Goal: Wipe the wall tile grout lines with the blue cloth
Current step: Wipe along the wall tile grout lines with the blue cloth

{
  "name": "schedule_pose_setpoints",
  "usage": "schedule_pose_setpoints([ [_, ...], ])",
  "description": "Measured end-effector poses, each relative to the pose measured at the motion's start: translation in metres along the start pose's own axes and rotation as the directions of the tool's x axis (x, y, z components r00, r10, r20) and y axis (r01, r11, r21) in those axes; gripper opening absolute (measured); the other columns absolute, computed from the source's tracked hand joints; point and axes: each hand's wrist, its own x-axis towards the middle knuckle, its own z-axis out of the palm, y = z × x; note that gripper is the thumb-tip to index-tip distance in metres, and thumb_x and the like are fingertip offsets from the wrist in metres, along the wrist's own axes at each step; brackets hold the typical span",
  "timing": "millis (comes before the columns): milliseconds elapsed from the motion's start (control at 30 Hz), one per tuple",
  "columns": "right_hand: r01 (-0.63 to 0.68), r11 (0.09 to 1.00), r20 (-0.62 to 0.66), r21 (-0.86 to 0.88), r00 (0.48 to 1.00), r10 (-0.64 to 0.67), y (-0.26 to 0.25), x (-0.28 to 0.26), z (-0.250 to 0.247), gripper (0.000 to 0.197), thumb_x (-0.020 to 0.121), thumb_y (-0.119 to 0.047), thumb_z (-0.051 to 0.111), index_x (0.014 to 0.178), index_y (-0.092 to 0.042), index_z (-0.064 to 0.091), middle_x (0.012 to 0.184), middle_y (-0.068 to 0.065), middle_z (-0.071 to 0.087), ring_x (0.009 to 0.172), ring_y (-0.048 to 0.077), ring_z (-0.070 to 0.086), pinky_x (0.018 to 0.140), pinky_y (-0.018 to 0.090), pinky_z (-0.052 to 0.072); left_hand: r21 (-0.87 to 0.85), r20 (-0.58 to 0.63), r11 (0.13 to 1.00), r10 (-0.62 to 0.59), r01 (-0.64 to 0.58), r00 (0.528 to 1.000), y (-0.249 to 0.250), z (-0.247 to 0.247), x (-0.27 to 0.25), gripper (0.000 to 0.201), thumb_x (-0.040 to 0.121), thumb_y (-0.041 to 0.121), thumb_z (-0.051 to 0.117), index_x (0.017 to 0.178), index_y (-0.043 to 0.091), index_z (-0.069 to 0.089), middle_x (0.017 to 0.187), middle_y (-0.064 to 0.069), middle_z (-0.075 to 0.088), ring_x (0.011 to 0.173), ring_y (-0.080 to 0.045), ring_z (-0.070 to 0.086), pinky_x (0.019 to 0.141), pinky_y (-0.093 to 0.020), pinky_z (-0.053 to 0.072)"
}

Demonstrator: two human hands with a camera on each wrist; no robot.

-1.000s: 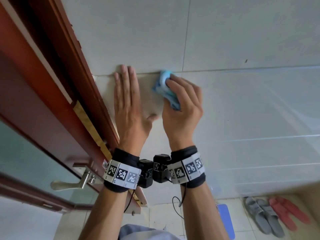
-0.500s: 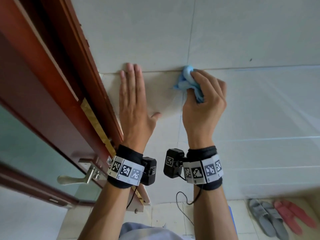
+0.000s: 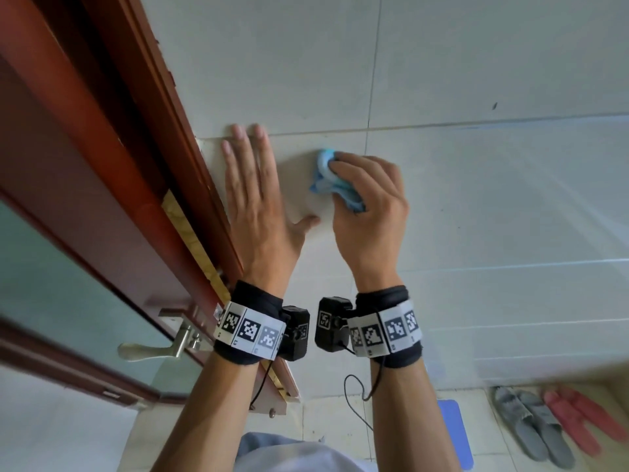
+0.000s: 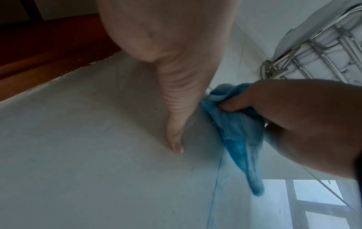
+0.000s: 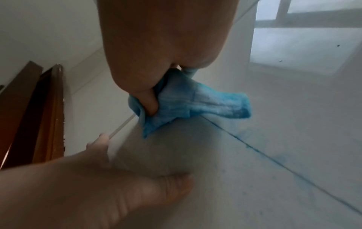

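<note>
The left hand [image 3: 258, 212] lies flat against the pale wall tile [image 3: 493, 199], fingers straight and spread a little, their tips reaching the horizontal grout line [image 3: 323, 133] above, the thumb stretched out to the right along the tile. It holds nothing. The hand sits just beside the reddish-brown door frame [image 3: 160, 141] that runs down the left of the head view. The right hand [image 3: 371, 206] is just to its right, fingers curled tightly round the bunched blue cloth [image 3: 328, 177], which it presses against the same tile a little below the horizontal grout line and just left of the vertical grout line [image 3: 366, 144]. In the right wrist view the thumb [image 5: 149, 102] digs into the folds of the cloth, and a loose end of the fabric sticks out to the side, lying along a grout line [image 5: 260, 153] tinted faintly blue. The left wrist view shows the cloth hanging in a long fold from the right hand, touching the wall close to the left thumb [image 4: 176, 136], though the two hands are apart. Both wrists carry black bands with white coded markers and small black cameras. Lower in the head view a silver door handle [image 3: 153, 347] juts from the door; on the floor lie grey slippers [image 3: 531, 424], red slippers [image 3: 578, 420] and a blue mat [image 3: 454, 430].
</note>
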Motion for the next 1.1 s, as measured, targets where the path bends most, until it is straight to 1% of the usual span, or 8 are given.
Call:
schedule_pose_setpoints([
  [200,0.082,0.995,-0.182,-0.055,0.979,-0.091,0.037,-0.046,0.015,0.019,0.086,0.016,0.074,0.096,0.001,0.080,0.109,0.011,0.077,0.103,0.037,0.068,0.091,0.042,0.055,-0.021,0.029,0.999,0.050,-0.050,0.998,-0.012,-0.007,-0.001,0.147,0.061,0.053,0.094,0.166,0.003,0.004,0.173,-0.023,0.000,0.160,-0.041,-0.002,0.132,-0.046,0.003],
  [300,0.012,0.996,-0.215,-0.092,0.976,-0.032,0.059,-0.087,0.015,0.014,0.090,0.012,0.073,0.096,0.002,0.080,0.111,0.013,0.077,0.103,0.038,0.069,0.093,0.042,0.056,-0.016,0.030,0.998,0.063,-0.063,0.998,-0.020,-0.010,-0.004,0.147,0.060,0.050,0.097,0.166,0.005,0.005,0.173,-0.021,0.000,0.160,-0.041,-0.001,0.132,-0.048,0.005],
  [400,-0.037,0.993,-0.216,-0.114,0.976,0.011,0.059,-0.102,0.012,0.014,0.091,0.011,0.073,0.098,0.001,0.080,0.112,0.013,0.076,0.104,0.037,0.069,0.095,0.039,0.055,-0.052,0.046,0.997,0.061,-0.058,0.997,-0.022,-0.006,-0.015,0.144,0.063,0.051,0.095,0.166,0.006,0.005,0.174,-0.018,0.000,0.161,-0.039,-0.002,0.131,-0.042,0.000],
  [533,0.004,0.997,-0.260,-0.076,0.965,-0.024,0.032,-0.058,0.001,0.013,0.090,0.004,0.076,0.103,0.003,0.079,0.113,0.015,0.076,0.104,0.036,0.069,0.094,0.039,0.056,-0.071,0.093,0.993,0.101,-0.095,0.991,-0.016,0.002,-0.031,0.140,0.065,0.044,0.095,0.167,0.007,0.005,0.174,-0.016,-0.001,0.161,-0.038,-0.003,0.131,-0.039,0.001],
  [667,0.043,0.998,-0.399,-0.042,0.915,-0.056,0.008,0.012,0.000,0.023,0.081,0.011,0.080,0.103,0.002,0.079,0.113,0.012,0.076,0.105,0.033,0.069,0.090,0.043,0.057,-0.043,0.084,0.995,0.098,-0.095,0.992,-0.012,0.003,-0.028,0.143,0.064,0.045,0.096,0.167,0.006,0.003,0.174,-0.018,-0.003,0.161,-0.037,-0.004,0.132,-0.044,0.005],
  [767,0.016,0.999,-0.442,-0.043,0.896,-0.034,0.012,0.023,0.012,0.026,0.080,0.017,0.076,0.102,0.003,0.079,0.112,0.013,0.076,0.105,0.032,0.067,0.090,0.045,0.057,-0.005,0.081,0.995,0.099,-0.098,0.992,-0.009,0.005,-0.025,0.143,0.065,0.048,0.094,0.166,0.004,0.003,0.173,-0.020,-0.002,0.161,-0.039,-0.004,0.132,-0.048,0.009],
  [967,-0.080,0.984,-0.355,-0.162,0.935,0.017,0.055,-0.091,0.020,0.021,0.086,0.015,0.074,0.102,0.002,0.079,0.115,0.013,0.075,0.107,0.035,0.068,0.095,0.043,0.057,-0.033,0.060,0.991,0.128,-0.126,0.990,-0.018,0.010,-0.023,0.136,0.068,0.046,0.093,0.166,0.002,0.009,0.173,-0.022,0.003,0.160,-0.042,0.001,0.131,-0.051,0.011],
  [1100,-0.103,0.981,-0.314,-0.161,0.948,0.048,0.050,-0.093,0.016,0.020,0.090,0.013,0.069,0.101,0.000,0.080,0.111,0.010,0.077,0.104,0.034,0.068,0.092,0.041,0.057,-0.047,0.064,0.991,0.127,-0.124,0.990,-0.016,0.012,-0.022,0.137,0.069,0.053,0.091,0.165,0.002,0.008,0.172,-0.024,0.003,0.160,-0.044,0.000,0.131,-0.052,0.011],
])
